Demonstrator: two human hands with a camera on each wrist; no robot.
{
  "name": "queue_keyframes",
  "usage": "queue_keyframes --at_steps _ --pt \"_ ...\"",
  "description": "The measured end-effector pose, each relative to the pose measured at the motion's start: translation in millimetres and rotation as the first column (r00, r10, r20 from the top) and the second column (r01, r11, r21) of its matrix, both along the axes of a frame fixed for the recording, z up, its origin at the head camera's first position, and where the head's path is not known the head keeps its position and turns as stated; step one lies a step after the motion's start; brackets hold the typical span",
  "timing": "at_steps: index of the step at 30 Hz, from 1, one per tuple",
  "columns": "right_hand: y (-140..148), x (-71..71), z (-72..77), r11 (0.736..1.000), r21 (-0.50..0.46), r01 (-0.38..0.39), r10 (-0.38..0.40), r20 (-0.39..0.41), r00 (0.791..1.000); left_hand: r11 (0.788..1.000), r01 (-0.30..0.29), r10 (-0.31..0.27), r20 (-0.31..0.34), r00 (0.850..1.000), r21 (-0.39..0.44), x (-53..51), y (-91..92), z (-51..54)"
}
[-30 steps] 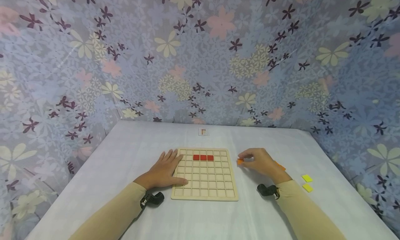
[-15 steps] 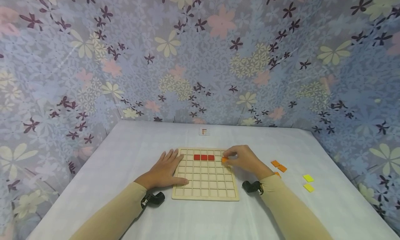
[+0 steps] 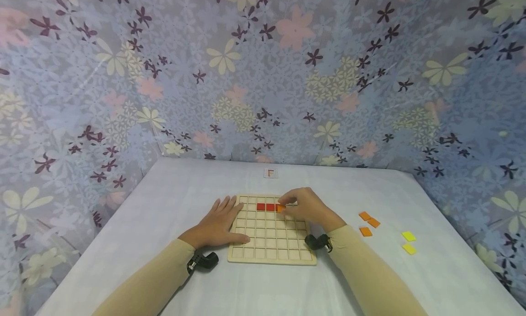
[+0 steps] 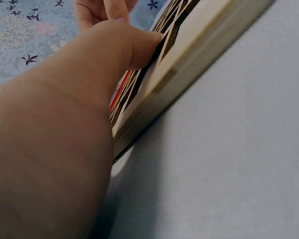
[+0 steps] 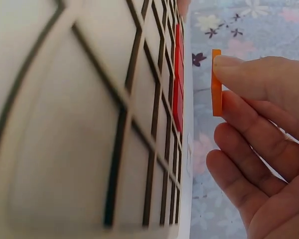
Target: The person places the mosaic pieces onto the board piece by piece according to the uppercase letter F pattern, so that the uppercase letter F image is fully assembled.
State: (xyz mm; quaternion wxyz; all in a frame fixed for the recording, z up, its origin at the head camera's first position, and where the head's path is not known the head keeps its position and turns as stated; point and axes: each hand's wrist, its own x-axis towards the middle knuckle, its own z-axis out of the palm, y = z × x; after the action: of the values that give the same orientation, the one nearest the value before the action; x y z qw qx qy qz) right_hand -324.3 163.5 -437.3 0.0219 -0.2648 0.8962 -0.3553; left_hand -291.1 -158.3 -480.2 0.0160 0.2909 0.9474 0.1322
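A square wooden grid board [image 3: 272, 256] lies on the table, with a row of red tiles [image 3: 265, 207] set in cells near its far side. My left hand [image 3: 218, 224] rests spread over the board's left edge, its thumb on the near-left cells. Between thumb and fingertips my right hand [image 3: 310, 208] pinches an orange tile [image 5: 217, 82]. In the right wrist view that tile is held clear of the board's surface. From the head it covers the right end of the red row.
Several loose orange tiles [image 3: 365, 232] lie on the table right of the board. Beyond them are two yellow tiles [image 3: 408, 236]. A small card with a printed coloured grid [image 3: 270, 173] lies behind the board. A flowered cloth [image 3: 263, 78] hangs behind the table.
My right hand has carried the orange tile leftward from beside the board to above the red row, uncovering the loose orange tiles. My left hand has stayed on the board's left edge.
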Motion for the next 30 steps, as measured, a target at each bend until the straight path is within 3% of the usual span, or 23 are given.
queue_keyframes --at_steps 13,30 --pt "-38.4 -5.9 -1.4 0.991 0.044 -0.130 0.131 -0.025 0.991 1.000 -0.014 0.014 0.016 1.000 -0.010 0.6 0.5 0.9" --pt "-64.0 -4.7 -8.3 0.996 0.050 -0.073 0.075 -0.039 0.996 1.000 0.001 -0.001 0.007 1.000 -0.014 -0.5 -0.2 0.4"
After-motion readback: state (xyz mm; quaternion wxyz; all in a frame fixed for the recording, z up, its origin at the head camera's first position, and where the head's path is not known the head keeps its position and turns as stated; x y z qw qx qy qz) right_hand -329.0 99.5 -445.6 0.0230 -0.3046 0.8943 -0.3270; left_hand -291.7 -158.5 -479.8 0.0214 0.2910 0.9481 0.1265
